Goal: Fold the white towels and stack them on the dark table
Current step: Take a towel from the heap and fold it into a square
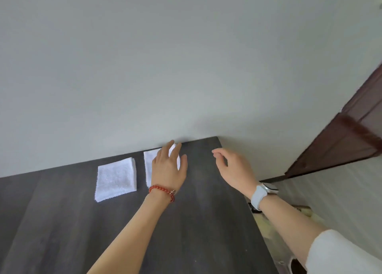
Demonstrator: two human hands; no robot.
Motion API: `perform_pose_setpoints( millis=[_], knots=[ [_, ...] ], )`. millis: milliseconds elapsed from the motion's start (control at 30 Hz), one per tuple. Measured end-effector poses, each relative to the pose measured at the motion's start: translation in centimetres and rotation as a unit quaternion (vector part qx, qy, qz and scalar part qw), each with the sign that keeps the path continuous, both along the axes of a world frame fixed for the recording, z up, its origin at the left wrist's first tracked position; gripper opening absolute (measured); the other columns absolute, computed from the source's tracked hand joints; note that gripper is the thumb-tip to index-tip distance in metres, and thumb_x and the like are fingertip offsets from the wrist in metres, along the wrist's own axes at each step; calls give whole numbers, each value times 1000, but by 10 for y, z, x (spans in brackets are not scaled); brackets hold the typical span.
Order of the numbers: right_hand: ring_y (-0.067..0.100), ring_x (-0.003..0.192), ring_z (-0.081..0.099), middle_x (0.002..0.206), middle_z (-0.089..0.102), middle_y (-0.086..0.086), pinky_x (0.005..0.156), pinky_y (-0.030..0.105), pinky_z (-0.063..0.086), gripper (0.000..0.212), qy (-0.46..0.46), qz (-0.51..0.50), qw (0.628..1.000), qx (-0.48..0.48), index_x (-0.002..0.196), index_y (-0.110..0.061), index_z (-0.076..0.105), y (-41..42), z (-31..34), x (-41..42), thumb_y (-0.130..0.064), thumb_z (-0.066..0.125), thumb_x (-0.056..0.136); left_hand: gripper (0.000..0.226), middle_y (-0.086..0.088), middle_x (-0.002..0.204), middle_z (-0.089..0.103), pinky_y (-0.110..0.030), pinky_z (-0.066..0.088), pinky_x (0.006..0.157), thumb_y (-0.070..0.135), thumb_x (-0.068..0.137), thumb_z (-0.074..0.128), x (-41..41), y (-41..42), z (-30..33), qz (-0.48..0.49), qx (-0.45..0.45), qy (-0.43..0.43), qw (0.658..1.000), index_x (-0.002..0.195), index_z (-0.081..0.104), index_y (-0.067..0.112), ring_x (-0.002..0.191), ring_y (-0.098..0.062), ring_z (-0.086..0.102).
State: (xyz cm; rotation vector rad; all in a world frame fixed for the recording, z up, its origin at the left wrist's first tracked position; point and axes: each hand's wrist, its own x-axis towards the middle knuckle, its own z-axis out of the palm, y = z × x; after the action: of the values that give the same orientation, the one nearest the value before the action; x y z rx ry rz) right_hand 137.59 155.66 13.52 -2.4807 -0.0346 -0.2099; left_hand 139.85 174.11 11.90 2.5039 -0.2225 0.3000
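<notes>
Left hand [168, 168] spread flat over folded towel [149, 164], frame centre, on dark bench [186, 232]. Right hand [233, 166] loosely curled, holding nothing, right of centre. Second folded towel [115, 178] left.

Two folded towels [115, 178] [149, 164] side by side on table [62, 222]

pale grey wall [165, 67], dark brown door [355, 133], striped wall panel [341, 191]

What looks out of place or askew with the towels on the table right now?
Nothing is spilled or damaged. Two folded white terry towels lie side by side on the dark wood-grain table, not stacked: one sits alone, the other lies under the open left hand. The right hand hovers empty.
</notes>
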Motion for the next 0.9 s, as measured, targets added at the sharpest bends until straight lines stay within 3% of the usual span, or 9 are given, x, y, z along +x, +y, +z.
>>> perform_pose_setpoints(
  millis=[67,133,200,300,433,567,700,900],
  knots=[
    [11,90,60,114,65,-7,76,21,41,28,-2,-17,1000,-7,115,-19,62,-46,23,-49,-21,43,95,61,-12,127,56,-41,42,96,46,83,31,-38,-45,25,-35,-56,-21,998,121,58,7,116,-31,51],
    [13,107,58,116,64,-4,88,23,43,27,-15,-39,999,1,115,-16,62,-99,45,-109,-19,44,95,61,-12,116,61,-41,46,90,45,82,30,-83,-98,48,-75,-79,-44,993,116,61,5,108,-32,56],
    [14,110,57,116,64,-1,93,24,42,27,-26,-85,996,16,114,-13,62,-155,62,-176,-16,45,95,57,-12,111,64,-41,47,85,43,83,32,-135,-156,69,-110,-83,-59,989,114,63,6,103,-32,59],
    [19,106,58,111,65,4,92,33,45,25,-22,-160,986,38,112,-11,63,-240,82,-289,-13,46,93,49,-10,116,62,-39,43,91,37,85,38,-223,-250,91,-173,-92,-50,979,118,61,8,108,-29,56],
    [23,101,61,108,67,8,87,30,43,22,-20,-288,957,40,108,-9,64,-346,98,-446,-12,49,93,45,-9,123,57,-39,43,96,35,89,41,-342,-385,108,-297,-97,-14,950,123,57,10,113,-27,53],
    [23,95,61,104,66,6,83,27,44,23,-21,-421,904,68,110,-10,63,-428,105,-600,-12,48,93,37,-8,125,56,-38,40,99,27,92,47,-463,-508,115,-435,-95,8,895,123,57,10,115,-25,52],
    [19,83,57,100,65,8,71,19,38,25,-13,-551,830,83,114,-11,61,-481,105,-738,-13,44,95,33,-6,125,56,-39,42,97,24,93,48,-583,-606,111,-559,-78,43,824,123,56,12,114,-22,52],
    [23,89,63,97,69,7,76,27,46,25,1,-688,720,93,111,-13,62,-546,82,-910,-14,45,93,31,-3,121,56,-30,42,94,24,94,47,-742,-731,91,-683,-42,100,723,122,56,14,112,-19,52]
  ],
)
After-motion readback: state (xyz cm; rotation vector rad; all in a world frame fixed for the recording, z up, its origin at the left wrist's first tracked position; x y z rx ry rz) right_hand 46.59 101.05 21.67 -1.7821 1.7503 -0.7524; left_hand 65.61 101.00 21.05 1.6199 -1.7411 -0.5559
